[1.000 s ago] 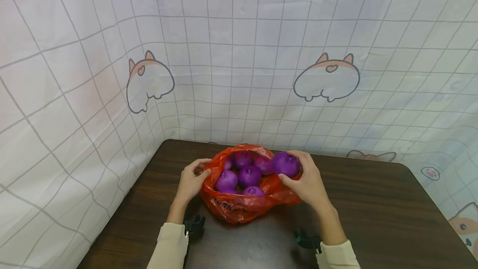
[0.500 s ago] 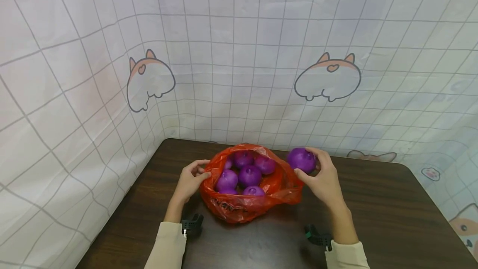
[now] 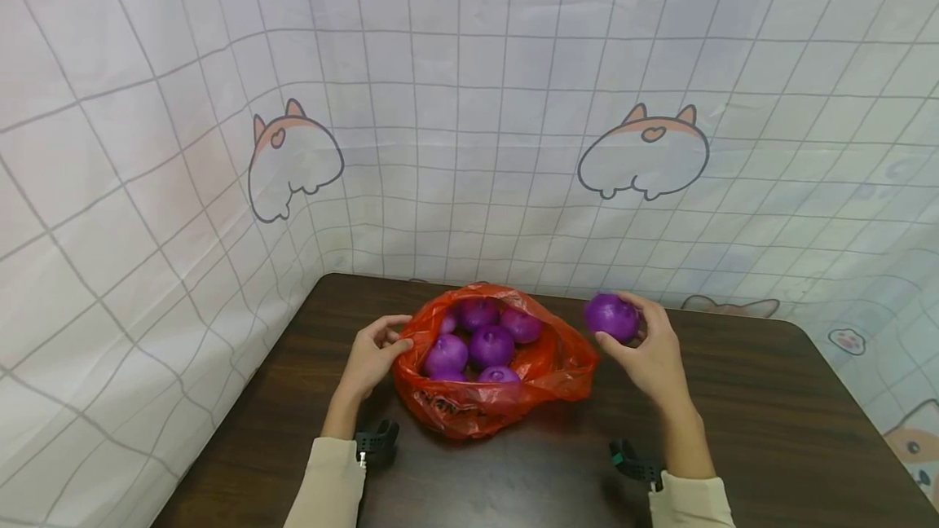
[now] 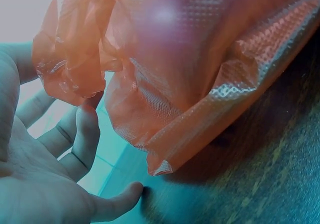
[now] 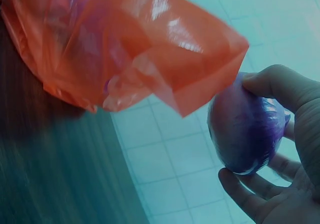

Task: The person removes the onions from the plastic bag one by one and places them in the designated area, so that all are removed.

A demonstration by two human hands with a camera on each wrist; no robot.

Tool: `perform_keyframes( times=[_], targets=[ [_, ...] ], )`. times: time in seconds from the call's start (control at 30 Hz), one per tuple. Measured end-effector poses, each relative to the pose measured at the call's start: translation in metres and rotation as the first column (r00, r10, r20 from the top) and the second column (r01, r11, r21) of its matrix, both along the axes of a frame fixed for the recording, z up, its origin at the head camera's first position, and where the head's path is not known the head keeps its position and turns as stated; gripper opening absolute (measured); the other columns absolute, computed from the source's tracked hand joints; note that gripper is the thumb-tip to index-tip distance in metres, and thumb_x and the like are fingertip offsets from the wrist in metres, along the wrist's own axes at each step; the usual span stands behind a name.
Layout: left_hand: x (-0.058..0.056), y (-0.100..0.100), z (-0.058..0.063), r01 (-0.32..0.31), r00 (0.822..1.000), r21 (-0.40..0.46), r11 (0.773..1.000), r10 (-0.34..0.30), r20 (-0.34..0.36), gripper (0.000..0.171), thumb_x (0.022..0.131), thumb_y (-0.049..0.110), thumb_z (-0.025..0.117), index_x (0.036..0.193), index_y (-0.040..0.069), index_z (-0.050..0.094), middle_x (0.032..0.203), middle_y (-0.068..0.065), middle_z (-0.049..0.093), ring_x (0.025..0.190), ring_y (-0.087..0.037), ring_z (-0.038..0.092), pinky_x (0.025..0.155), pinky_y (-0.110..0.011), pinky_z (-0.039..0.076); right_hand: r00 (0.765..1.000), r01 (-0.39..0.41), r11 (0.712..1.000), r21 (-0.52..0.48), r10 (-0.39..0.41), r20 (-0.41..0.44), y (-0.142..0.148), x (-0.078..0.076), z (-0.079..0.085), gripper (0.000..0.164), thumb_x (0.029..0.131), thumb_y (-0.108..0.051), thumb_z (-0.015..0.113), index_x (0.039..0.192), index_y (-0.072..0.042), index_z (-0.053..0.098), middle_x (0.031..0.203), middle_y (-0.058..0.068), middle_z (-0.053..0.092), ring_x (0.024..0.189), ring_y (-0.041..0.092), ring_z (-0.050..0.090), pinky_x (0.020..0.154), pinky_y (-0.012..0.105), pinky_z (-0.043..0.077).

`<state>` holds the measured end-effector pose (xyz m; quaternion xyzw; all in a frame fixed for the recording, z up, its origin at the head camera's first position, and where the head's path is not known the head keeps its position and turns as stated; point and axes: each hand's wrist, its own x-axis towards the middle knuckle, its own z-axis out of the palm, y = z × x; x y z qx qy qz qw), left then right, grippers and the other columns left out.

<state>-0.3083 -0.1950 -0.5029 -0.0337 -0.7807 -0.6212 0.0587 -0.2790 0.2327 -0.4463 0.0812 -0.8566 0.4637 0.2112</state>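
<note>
A red plastic bag stands with its mouth wide on the dark wooden table, black lettering on its front. Inside it lie several purple onions. My left hand is at the bag's left rim, its thumb and fingers pinching the plastic; the left wrist view shows the fingertips at a crumpled flap. My right hand holds one purple onion between thumb and fingers, to the right of the bag. In the right wrist view this onion shows a pointed end, beside the bag's loose corner.
The dark table extends to the right of the bag and in front of it. A white grid-patterned cloth hangs behind and along the sides. Each forearm wears a black wrist device.
My right hand has lifted the onion over the bag's right rim and carried it rightward, out of the bag. The left hand has barely moved.
</note>
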Motion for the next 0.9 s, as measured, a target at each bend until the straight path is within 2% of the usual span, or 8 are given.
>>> perform_keyframes(
  times=[0.2, 0.27, 0.33, 0.4, 0.47, 0.63, 0.9],
  targets=[
    [0.002, 0.000, 0.001, 0.002, 1.000, -0.003, 1.000, -0.002, 0.003, 0.036, 0.092, 0.006, 0.071, 0.127, 0.013, 0.069, 0.088, -0.011, 0.066, 0.070, -0.017, 0.056, 0.060, -0.025, 0.050, 0.998, 0.032, 0.999, 0.018, -0.032, 0.045, 0.006, -0.001, -0.005, 0.067, 0.084, -0.016, 0.083, 0.143, -0.005, 0.051, 0.139, 0.022, 0.050, 0.121, 0.040, 0.057, 0.086, 0.005, 0.044],
    [0.002, 0.000, 0.001, 0.004, 1.000, -0.006, 1.000, -0.004, 0.003, 0.036, 0.092, 0.006, 0.071, 0.127, 0.013, 0.069, 0.088, -0.012, 0.066, 0.070, -0.017, 0.056, 0.060, -0.025, 0.051, 0.997, 0.039, 0.999, 0.021, -0.040, 0.062, 0.008, -0.001, -0.007, 0.068, 0.085, -0.017, 0.083, 0.143, -0.005, 0.050, 0.139, 0.022, 0.050, 0.121, 0.041, 0.058, 0.091, 0.016, 0.051],
    [0.002, 0.000, 0.001, 0.003, 1.000, -0.005, 1.000, -0.003, 0.003, 0.036, 0.092, 0.006, 0.071, 0.127, 0.013, 0.069, 0.088, -0.012, 0.066, 0.070, -0.017, 0.056, 0.060, -0.025, 0.051, 0.996, 0.047, 0.999, 0.021, -0.049, 0.077, 0.009, -0.002, -0.009, 0.068, 0.086, -0.018, 0.083, 0.144, -0.005, 0.050, 0.138, 0.022, 0.050, 0.119, 0.041, 0.059, 0.095, 0.032, 0.056],
    [0.001, 0.000, 0.001, 0.002, 1.000, -0.004, 1.000, -0.002, 0.003, 0.036, 0.092, 0.005, 0.071, 0.127, 0.014, 0.069, 0.089, -0.013, 0.066, 0.070, -0.017, 0.056, 0.060, -0.025, 0.050, 0.994, 0.054, 0.998, 0.019, -0.055, 0.092, 0.009, -0.002, -0.010, 0.068, 0.086, -0.019, 0.082, 0.144, -0.005, 0.049, 0.137, 0.022, 0.049, 0.117, 0.043, 0.060, 0.097, 0.049, 0.055],
    [0.001, 0.000, 0.001, 0.002, 1.000, -0.002, 1.000, -0.002, 0.004, 0.037, 0.092, 0.005, 0.071, 0.127, 0.014, 0.069, 0.089, -0.013, 0.066, 0.070, -0.017, 0.056, 0.059, -0.025, 0.050, 0.993, 0.057, 0.998, 0.015, -0.058, 0.105, 0.010, -0.003, -0.012, 0.068, 0.087, -0.020, 0.082, 0.145, -0.005, 0.049, 0.137, 0.024, 0.049, 0.116, 0.045, 0.061, 0.098, 0.058, 0.053],
    [0.001, 0.000, 0.001, 0.001, 1.000, -0.005, 1.000, -0.001, 0.008, 0.036, 0.092, 0.005, 0.071, 0.127, 0.014, 0.069, 0.090, -0.014, 0.066, 0.070, -0.016, 0.056, 0.059, -0.026, 0.049, 0.988, 0.073, 0.997, 0.023, -0.075, 0.133, 0.014, -0.005, -0.019, 0.069, 0.087, -0.022, 0.081, 0.145, -0.005, 0.048, 0.137, 0.025, 0.048, 0.117, 0.047, 0.060, 0.099, 0.061, 0.052],
    [0.001, 0.000, 0.001, -0.005, 1.000, -0.007, 1.000, 0.005, 0.006, 0.036, 0.092, 0.005, 0.071, 0.126, 0.014, 0.069, 0.089, -0.013, 0.065, 0.069, -0.017, 0.055, 0.058, -0.027, 0.050, 0.979, 0.120, 0.991, 0.057, -0.128, 0.161, 0.022, -0.011, -0.035, 0.068, 0.086, -0.021, 0.081, 0.144, -0.005, 0.049, 0.136, 0.025, 0.051, 0.114, 0.042, 0.055, 0.099, 0.060, 0.048]
  ],
)
